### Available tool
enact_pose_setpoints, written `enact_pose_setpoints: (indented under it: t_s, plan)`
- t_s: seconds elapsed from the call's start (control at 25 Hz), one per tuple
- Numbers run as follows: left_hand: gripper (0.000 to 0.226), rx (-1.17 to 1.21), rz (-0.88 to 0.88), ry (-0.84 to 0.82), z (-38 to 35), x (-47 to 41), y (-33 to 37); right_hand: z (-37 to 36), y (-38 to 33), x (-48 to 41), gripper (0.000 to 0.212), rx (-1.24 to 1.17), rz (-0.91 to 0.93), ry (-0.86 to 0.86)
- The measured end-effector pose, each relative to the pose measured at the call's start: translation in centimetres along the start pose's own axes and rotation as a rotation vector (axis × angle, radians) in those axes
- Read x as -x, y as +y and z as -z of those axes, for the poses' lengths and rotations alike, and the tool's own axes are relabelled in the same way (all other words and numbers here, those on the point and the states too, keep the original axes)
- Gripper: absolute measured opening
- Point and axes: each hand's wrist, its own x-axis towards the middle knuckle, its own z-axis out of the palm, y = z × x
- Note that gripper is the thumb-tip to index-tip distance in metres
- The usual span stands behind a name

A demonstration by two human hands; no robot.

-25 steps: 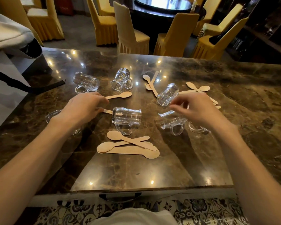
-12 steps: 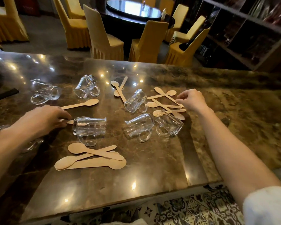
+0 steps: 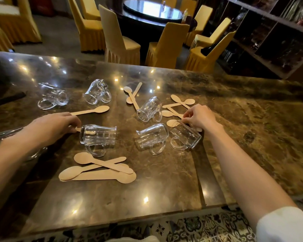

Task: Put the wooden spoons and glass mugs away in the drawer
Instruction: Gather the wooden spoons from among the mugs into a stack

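My left hand (image 3: 54, 128) lies near the left edge of the surface (image 3: 164, 198). Its fingertips pinch the handle of a wooden spoon (image 3: 78, 129) whose far end shows through a glass mug (image 3: 98, 136) lying on its side. My right hand (image 3: 200, 117) is right of centre, fingers curled down and pinching the nearest spoon (image 3: 171, 122) of the crossed spoons (image 3: 179, 103), just behind the rim of the right mug (image 3: 184, 137). The middle mug (image 3: 151, 137) lies just beside that one, and a tilted mug (image 3: 150, 109) lies behind them. Two far mugs (image 3: 52, 96) lie toward the back left, and one more sits under my left forearm. A spoon heap (image 3: 98, 169) rests toward the front edge, and a single spoon (image 3: 93, 110) lies above my left hand.
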Motion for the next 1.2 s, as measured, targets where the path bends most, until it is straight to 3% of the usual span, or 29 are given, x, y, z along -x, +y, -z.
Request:
enact_pose_setpoints:
  t_s: [0.32, 0.48, 0.8, 1.04, 1.2]
  plan:
    - [0.028, 0.002, -0.029, 0.028, 0.7, 0.8, 0.8, -0.2, -0.7, -0.1, 0.009, -0.139, -0.036, -0.039]
    - [0.029, 0.057, -0.054, 0.148, 1.3, 1.5, 1.5, 0.2, -1.6, 0.8, 0.012, -0.205, -0.019, 0.094]
    - [0.044, 0.070, -0.233, 0.389, 4.1, 3.2, 3.7, 4.5, -7.8, 5.5, 0.014, -0.234, 0.314, 0.261]
    - [0.050, -0.036, -0.427, 0.453, 4.5, 7.0, 6.8, 4.8, -12.6, 9.9, 0.015, -0.261, 0.478, 0.171]
    - [0.052, -0.060, -0.467, 0.450, 4.2, 8.8, 8.2, 3.9, -14.4, 12.1, 0.017, -0.258, 0.557, 0.105]
